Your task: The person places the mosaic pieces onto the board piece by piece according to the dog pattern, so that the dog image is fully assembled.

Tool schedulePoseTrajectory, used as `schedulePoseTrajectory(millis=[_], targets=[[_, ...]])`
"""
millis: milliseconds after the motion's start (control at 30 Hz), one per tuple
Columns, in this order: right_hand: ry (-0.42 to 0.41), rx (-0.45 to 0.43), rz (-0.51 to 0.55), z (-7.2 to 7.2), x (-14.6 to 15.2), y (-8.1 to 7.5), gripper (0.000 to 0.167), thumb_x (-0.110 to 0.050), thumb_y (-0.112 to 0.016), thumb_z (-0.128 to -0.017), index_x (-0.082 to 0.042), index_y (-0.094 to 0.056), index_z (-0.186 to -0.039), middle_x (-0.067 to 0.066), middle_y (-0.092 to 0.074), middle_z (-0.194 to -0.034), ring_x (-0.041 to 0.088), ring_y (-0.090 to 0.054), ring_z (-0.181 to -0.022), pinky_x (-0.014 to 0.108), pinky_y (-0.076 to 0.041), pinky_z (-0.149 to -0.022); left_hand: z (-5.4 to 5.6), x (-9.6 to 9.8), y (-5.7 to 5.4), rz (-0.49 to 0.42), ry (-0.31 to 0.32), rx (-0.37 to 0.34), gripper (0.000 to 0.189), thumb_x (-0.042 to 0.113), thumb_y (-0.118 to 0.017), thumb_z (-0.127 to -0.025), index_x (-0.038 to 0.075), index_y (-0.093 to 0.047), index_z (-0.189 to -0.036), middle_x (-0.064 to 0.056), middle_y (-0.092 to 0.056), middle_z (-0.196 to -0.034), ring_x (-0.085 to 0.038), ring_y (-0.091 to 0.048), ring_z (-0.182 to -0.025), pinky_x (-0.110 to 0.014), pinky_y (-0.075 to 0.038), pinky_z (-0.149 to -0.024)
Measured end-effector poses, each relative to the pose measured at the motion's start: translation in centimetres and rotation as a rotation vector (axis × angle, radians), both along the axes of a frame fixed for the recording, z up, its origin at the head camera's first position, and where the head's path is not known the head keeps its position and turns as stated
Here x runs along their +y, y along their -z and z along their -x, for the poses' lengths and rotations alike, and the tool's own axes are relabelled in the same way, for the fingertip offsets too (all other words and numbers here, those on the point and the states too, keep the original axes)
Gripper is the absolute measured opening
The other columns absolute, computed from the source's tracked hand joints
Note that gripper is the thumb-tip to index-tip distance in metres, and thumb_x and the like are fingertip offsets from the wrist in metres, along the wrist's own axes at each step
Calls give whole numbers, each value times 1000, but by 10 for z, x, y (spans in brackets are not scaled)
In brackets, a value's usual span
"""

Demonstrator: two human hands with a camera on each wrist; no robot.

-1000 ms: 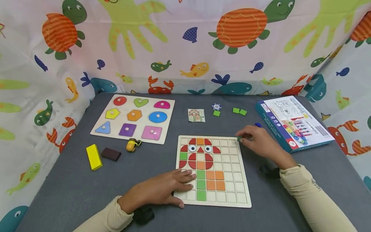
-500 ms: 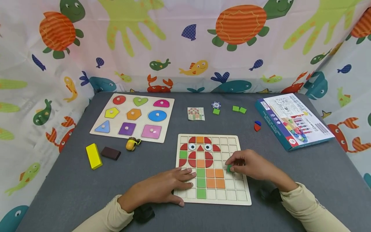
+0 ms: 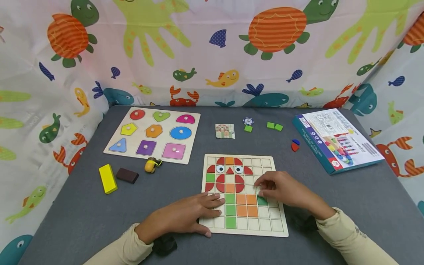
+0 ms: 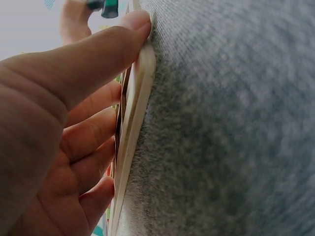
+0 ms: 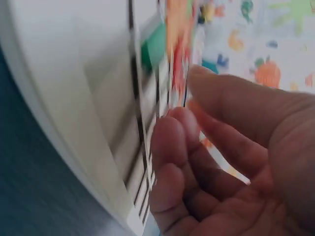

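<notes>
A wooden grid board [image 3: 269, 224] lies in the middle of the table, with red, orange and green pieces in some squares and two eye pieces near the top. My left hand [image 3: 185, 212] rests flat on its lower left, fingers spread; the left wrist view shows the thumb [image 4: 108, 51] along the board's edge. Over the right part of the board is my right hand [image 3: 286, 189], fingers bent and nothing between them. A dark green square tile [image 3: 262, 200] lies just below its thumb, right of the orange squares; the right wrist view shows this green tile [image 5: 154, 46] apart from the fingertips.
Behind the board lie a small picture card [image 3: 225, 131], a poker chip [image 3: 248, 121], several green tiles [image 3: 270, 125] and a red piece [image 3: 294, 147]. A shape puzzle [image 3: 159, 147], yellow block [image 3: 108, 179] and dark block [image 3: 127, 176] are left; a flat box [image 3: 341, 141] is right.
My right hand brought the green tile from the board's far right corner to a square beside the orange ones and let it go. My left hand has stayed put.
</notes>
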State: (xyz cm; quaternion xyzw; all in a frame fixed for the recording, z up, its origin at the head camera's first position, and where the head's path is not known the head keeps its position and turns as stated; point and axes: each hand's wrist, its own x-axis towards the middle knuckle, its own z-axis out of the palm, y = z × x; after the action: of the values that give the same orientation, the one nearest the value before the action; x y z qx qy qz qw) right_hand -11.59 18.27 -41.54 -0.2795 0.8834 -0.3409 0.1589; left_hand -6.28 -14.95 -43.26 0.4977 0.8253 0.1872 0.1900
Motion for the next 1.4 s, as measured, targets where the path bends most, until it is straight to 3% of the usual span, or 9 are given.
schedulePoseTrajectory(millis=[100, 267, 433, 600, 733, 867, 1033, 1267, 1400], targets=[[106, -8, 26, 29, 6, -2, 18, -9, -70, -90, -3, -72, -106, -2, -60, -80, 15, -53, -70, 26, -45, -58, -2, -1, -1, -1, -3, 3, 62, 48, -63, -90, 15, -52, -142, -1, -36, -153, -19, -24, -144, -43, -30, -111], [318, -10, 0, 78, 27, -2, 26, -14, -65, -95, 1, -67, -116, 10, -64, -95, 24, -55, -82, 31, -48, -67, -6, 2, 2, -8, 19, -2, 63, 48, -62, -90, 15, -51, -142, 0, -36, -153, -19, -25, -144, -41, -31, -110], [445, -7, 2, 109, 50, 3, 34, -19, -62, -97, 2, -62, -124, 18, -63, -111, 29, -56, -96, 38, -48, -78, -9, 5, 6, -10, 26, -11, 62, 48, -62, -90, 16, -51, -143, 1, -36, -153, -19, -24, -144, -40, -31, -110], [504, 28, -24, 131, 69, 12, 35, -16, -61, -97, 2, -60, -127, 24, -58, -123, 38, -53, -110, 52, -45, -90, -9, 5, 5, -11, 28, -13, 62, 47, -63, -90, 16, -51, -143, 1, -35, -153, -19, -24, -144, -40, -32, -110], [434, 16, -112, 149, 72, 18, 45, -20, -61, -97, 4, -54, -135, 29, -52, -132, 40, -50, -115, 56, -41, -95, -8, 5, 3, -7, 21, -23, 62, 47, -63, -90, 16, -51, -143, 1, -35, -153, -19, -24, -144, -41, -31, -110], [360, 36, -189, 158, 68, 20, 46, -14, -62, -95, 9, -52, -134, 33, -52, -130, 40, -52, -108, 55, -42, -92, -7, 5, 3, -3, 12, -29, 62, 46, -64, -90, 16, -51, -143, 1, -35, -154, -19, -24, -144, -41, -30, -111], [360, 100, -244, 157, 60, 17, 33, -5, -60, -93, 11, -62, -122, 33, -59, -118, 41, -57, -102, 54, -46, -85, -6, 6, 2, 1, 10, -37, 63, 47, -64, -90, 16, -50, -143, 1, -35, -154, -18, -23, -144, -41, -30, -111], [345, 172, -208, 146, 55, 8, 29, -4, -48, -98, 8, -66, -117, 25, -64, -108, 24, -53, -64, 37, -42, -58, -3, 2, 1, -5, 0, -19, 63, 47, -64, -90, 15, -50, -143, 1, -35, -153, -19, -23, -144, -42, -29, -111], [320, 169, -189, 139, 53, 3, 28, -2, -48, -97, 6, -68, -116, 23, -64, -107, 24, -52, -70, 36, -41, -60, -2, 0, -1, -9, -7, -17, 63, 47, -63, -90, 15, -51, -143, 0, -36, -153, -19, -24, -144, -42, -29, -111]])
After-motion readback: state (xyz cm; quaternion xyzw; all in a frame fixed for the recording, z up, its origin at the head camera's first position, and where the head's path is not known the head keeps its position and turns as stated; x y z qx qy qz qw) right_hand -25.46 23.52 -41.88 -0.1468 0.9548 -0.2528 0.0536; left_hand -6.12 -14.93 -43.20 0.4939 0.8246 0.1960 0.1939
